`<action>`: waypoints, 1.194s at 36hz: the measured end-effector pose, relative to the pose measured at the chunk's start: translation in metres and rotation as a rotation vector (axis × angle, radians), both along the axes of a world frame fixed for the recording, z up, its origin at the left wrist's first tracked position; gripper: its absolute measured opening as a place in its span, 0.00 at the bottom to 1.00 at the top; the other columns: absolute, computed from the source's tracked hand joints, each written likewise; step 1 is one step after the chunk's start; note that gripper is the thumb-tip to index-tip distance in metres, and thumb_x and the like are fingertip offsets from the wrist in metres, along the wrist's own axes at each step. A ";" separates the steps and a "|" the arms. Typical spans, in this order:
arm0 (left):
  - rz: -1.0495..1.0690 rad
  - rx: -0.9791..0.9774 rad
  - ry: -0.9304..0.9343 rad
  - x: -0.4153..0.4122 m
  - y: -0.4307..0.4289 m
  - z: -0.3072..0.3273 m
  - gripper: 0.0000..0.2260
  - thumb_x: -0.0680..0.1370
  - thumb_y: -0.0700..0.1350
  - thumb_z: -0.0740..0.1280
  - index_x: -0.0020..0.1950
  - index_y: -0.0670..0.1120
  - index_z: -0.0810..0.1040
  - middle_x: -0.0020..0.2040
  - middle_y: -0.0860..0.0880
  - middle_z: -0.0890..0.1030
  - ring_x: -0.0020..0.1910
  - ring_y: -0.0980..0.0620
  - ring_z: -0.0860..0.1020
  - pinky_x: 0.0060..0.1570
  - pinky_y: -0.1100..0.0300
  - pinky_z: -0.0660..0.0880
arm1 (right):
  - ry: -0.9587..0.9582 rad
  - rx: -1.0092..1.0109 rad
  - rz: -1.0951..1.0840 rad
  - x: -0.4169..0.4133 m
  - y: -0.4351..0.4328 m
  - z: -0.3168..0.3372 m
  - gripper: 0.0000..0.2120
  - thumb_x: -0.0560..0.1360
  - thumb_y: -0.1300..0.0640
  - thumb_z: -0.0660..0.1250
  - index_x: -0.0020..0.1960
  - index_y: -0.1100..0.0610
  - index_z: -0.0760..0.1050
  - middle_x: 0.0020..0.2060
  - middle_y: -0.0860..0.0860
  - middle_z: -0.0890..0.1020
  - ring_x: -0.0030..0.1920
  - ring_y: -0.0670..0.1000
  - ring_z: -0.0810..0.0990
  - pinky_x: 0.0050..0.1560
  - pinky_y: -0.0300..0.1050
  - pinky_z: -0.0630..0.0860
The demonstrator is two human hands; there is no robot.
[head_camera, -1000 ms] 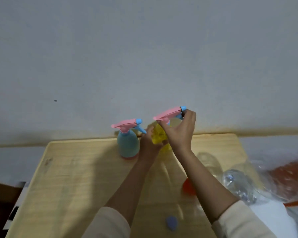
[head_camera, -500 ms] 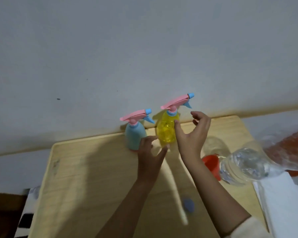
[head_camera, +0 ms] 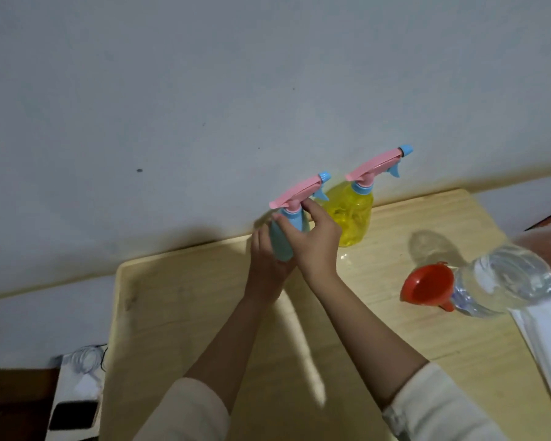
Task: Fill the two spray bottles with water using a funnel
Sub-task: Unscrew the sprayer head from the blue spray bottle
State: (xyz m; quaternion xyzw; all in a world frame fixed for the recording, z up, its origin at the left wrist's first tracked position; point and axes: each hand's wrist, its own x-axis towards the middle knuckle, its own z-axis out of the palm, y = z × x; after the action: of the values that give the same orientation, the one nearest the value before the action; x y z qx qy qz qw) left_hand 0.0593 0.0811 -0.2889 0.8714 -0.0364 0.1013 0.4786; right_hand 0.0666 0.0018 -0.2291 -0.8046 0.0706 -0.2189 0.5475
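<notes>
Between both hands, the blue bottle is being gripped: left hand round its body, right hand pinching its collar, base hidden.

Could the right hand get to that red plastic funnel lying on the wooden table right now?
Probably, once it lets go: the right hand grips the neck of the blue plastic spray bottle, and the red plastic funnel lies to its right with only bare tabletop between.
</notes>
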 end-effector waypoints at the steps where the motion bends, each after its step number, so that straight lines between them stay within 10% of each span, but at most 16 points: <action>1: -0.002 -0.030 0.026 -0.002 0.001 -0.001 0.34 0.73 0.61 0.60 0.66 0.34 0.67 0.54 0.36 0.75 0.52 0.39 0.75 0.54 0.49 0.72 | 0.011 0.026 -0.012 0.001 0.001 0.000 0.09 0.67 0.57 0.75 0.47 0.57 0.81 0.39 0.47 0.81 0.40 0.39 0.75 0.40 0.25 0.67; 10: -0.034 0.025 0.007 -0.020 0.015 -0.004 0.46 0.66 0.67 0.70 0.73 0.42 0.58 0.69 0.40 0.70 0.66 0.41 0.71 0.64 0.44 0.70 | 0.006 0.225 -0.052 -0.011 0.001 0.016 0.08 0.70 0.52 0.73 0.40 0.58 0.80 0.33 0.52 0.81 0.37 0.49 0.77 0.43 0.43 0.74; 17: 0.013 0.206 -0.115 -0.048 0.014 0.017 0.45 0.62 0.53 0.74 0.73 0.46 0.57 0.62 0.42 0.75 0.56 0.41 0.77 0.51 0.52 0.77 | 0.013 0.289 0.066 -0.022 -0.013 0.037 0.22 0.71 0.57 0.72 0.30 0.67 0.64 0.23 0.46 0.58 0.28 0.46 0.56 0.30 0.41 0.53; 22: 0.036 0.193 -0.133 -0.068 0.009 0.041 0.43 0.63 0.59 0.67 0.75 0.46 0.59 0.64 0.45 0.75 0.57 0.47 0.77 0.51 0.56 0.77 | 0.044 0.429 0.184 -0.030 -0.029 0.059 0.21 0.70 0.57 0.73 0.37 0.76 0.70 0.30 0.56 0.67 0.33 0.50 0.63 0.35 0.43 0.59; 27: -0.143 -0.192 0.153 -0.089 0.000 0.065 0.45 0.61 0.59 0.73 0.70 0.73 0.50 0.68 0.55 0.69 0.64 0.52 0.72 0.62 0.49 0.73 | 0.145 0.483 0.409 -0.040 -0.060 0.077 0.11 0.70 0.56 0.71 0.42 0.66 0.79 0.34 0.55 0.78 0.38 0.50 0.74 0.44 0.43 0.68; 33: -0.222 -0.325 0.152 -0.120 -0.014 0.078 0.45 0.63 0.53 0.75 0.72 0.71 0.52 0.63 0.64 0.72 0.59 0.53 0.76 0.58 0.47 0.76 | 0.321 0.625 0.798 -0.061 -0.094 0.091 0.15 0.75 0.56 0.60 0.59 0.60 0.74 0.54 0.54 0.82 0.59 0.52 0.78 0.62 0.46 0.73; 38: -0.196 -0.330 0.130 -0.144 -0.034 0.091 0.42 0.65 0.57 0.72 0.70 0.73 0.50 0.63 0.72 0.68 0.61 0.58 0.74 0.55 0.59 0.77 | 0.249 0.449 0.485 -0.091 -0.084 0.090 0.20 0.68 0.45 0.73 0.53 0.56 0.76 0.49 0.52 0.79 0.47 0.48 0.77 0.54 0.48 0.74; 43: -0.205 -0.330 0.105 -0.161 -0.047 0.102 0.42 0.66 0.56 0.73 0.70 0.74 0.49 0.69 0.67 0.65 0.66 0.59 0.70 0.63 0.51 0.73 | 0.142 0.587 0.259 -0.110 -0.089 0.101 0.13 0.66 0.57 0.77 0.44 0.57 0.75 0.41 0.54 0.80 0.39 0.49 0.78 0.46 0.45 0.76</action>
State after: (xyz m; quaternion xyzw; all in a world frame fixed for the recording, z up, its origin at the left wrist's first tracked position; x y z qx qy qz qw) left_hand -0.1015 0.0341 -0.1869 0.7769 -0.0827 0.0112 0.6241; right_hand -0.0435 -0.0870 -0.1279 -0.6278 0.0658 -0.0609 0.7732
